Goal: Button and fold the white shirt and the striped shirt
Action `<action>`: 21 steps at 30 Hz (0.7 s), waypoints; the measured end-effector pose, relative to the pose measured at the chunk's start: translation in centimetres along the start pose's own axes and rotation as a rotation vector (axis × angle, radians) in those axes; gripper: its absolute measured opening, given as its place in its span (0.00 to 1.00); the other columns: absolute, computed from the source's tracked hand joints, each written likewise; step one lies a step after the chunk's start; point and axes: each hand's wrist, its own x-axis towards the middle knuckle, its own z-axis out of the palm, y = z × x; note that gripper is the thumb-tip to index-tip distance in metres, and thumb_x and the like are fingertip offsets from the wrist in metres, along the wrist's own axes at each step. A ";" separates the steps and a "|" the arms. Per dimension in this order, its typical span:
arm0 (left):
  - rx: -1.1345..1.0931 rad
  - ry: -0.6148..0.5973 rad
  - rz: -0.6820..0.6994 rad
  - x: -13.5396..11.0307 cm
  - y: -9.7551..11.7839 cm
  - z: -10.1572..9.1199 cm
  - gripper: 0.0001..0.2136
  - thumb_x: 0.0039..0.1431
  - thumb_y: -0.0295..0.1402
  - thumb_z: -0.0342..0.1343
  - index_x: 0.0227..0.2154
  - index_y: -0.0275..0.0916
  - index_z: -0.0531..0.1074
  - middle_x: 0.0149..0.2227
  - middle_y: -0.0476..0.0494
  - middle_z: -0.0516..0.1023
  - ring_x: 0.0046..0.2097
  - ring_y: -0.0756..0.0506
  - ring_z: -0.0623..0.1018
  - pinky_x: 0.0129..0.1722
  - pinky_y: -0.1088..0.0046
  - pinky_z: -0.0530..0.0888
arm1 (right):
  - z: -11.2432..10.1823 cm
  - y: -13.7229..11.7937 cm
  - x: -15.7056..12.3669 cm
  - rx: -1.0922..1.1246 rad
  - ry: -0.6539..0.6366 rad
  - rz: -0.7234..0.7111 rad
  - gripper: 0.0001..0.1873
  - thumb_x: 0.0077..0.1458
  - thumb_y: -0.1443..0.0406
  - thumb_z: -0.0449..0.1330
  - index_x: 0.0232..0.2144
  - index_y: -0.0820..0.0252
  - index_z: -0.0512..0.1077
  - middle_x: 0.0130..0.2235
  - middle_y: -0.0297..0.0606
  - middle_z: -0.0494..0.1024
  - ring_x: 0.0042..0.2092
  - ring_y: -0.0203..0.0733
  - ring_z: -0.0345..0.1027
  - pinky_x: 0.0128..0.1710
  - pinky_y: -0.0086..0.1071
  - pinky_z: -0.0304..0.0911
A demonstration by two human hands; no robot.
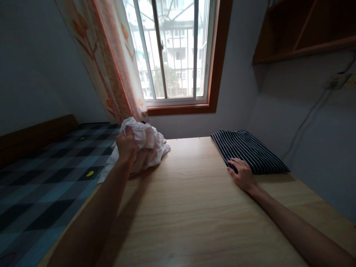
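My left hand [126, 145] is closed on a crumpled white garment [147, 146] at the far left of a wooden table [189, 207], lifting part of it off the surface. My right hand [241, 172] lies flat with fingers spread on the near edge of a folded dark garment with thin white stripes [249, 150], which rests at the far right of the table. Both forearms stretch out over the tabletop.
A bed with a checked blue and black cover [41, 178] runs along the table's left side. A window [172, 52] with a patterned curtain [111, 63] is straight ahead. A wooden shelf [303, 33] hangs on the right wall, with a cable [306, 118] below it.
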 end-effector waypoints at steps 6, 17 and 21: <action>-0.192 -0.376 0.078 -12.7 4.5 6.4 0.24 0.64 0.51 0.42 0.34 0.35 0.74 0.25 0.44 0.75 0.27 0.47 0.74 0.23 0.74 0.69 | 0.2 -7.5 0.6 0.988 -0.173 0.382 0.34 0.54 0.40 0.52 0.54 0.53 0.66 0.59 0.49 0.67 0.55 0.55 0.66 0.49 0.49 0.66; 0.439 -0.663 0.777 -18.7 1.2 6.2 0.19 0.61 0.38 0.53 0.54 0.41 0.69 0.58 0.38 0.70 0.61 0.37 0.65 0.60 0.55 0.61 | 0.6 -9.8 0.9 0.957 -0.336 0.468 0.25 0.39 0.65 0.61 0.44 0.63 0.74 0.39 0.40 0.80 0.39 0.45 0.73 0.40 0.35 0.68; 0.727 -0.628 0.587 -15.1 -3.2 5.5 0.39 0.50 0.49 0.62 0.63 0.38 0.58 0.64 0.32 0.59 0.65 0.29 0.56 0.61 0.46 0.54 | -1.4 -8.6 1.8 0.900 -0.236 0.511 0.19 0.41 0.60 0.62 0.37 0.64 0.76 0.35 0.41 0.79 0.35 0.43 0.72 0.33 0.32 0.66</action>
